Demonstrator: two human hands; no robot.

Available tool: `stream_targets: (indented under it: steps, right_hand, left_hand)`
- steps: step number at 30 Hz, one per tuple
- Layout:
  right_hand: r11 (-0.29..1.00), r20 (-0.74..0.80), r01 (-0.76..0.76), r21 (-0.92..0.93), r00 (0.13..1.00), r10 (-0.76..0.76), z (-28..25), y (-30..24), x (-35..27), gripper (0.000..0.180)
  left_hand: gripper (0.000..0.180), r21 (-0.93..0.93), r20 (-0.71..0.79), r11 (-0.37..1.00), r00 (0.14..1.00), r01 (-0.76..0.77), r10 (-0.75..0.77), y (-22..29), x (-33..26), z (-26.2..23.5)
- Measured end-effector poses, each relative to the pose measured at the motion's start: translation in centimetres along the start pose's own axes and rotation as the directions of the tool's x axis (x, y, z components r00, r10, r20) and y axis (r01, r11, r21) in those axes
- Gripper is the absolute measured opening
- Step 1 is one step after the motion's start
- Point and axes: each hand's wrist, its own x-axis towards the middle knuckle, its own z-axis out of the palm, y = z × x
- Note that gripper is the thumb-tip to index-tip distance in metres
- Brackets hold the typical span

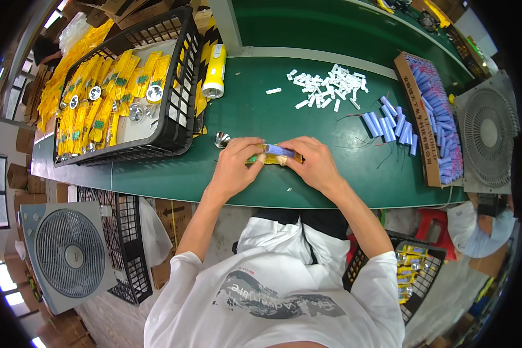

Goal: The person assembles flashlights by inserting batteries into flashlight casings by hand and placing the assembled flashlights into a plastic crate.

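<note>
Near the green table's (272,191) front edge, left hand (233,168) and right hand (314,165) grip one blue-and-yellow cell assembly (275,153).

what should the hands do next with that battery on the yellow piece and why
Probably press the blue battery fully down into the yellow part: both the left hand and right hand pinch it on the green table, and it appears to sit on top.

Both hands cover most of the yellow part (272,155), so its shape is hard to see. The white bits (328,84) on the belt are too small to tell.
</note>
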Motion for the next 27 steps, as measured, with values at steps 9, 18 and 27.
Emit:
stream_targets:
  steps: [9, 18, 27]
  right_hand:
    - [0.943, 0.162, -0.205, 0.262, 0.973, 0.167, -1.5, -2.8, 2.9, 0.047]
    - [0.594, 0.360, -0.410, 0.692, 0.909, 0.208, -4.0, -1.3, 3.2, 0.047]
    - [0.956, 0.209, -0.279, 0.093, 0.944, 0.256, -5.7, -1.2, 2.6, 0.026]
  left_hand:
    - [0.011, 0.030, -0.046, 0.999, 0.999, -0.013, 0.014, 0.1, -0.2, 0.3]
    - [0.012, -0.001, -0.041, 1.000, 0.999, -0.020, 0.020, -0.3, -0.2, 0.4]
    - [0.013, -0.021, -0.043, 0.999, 0.999, -0.033, 0.032, -0.1, -0.3, 0.3]
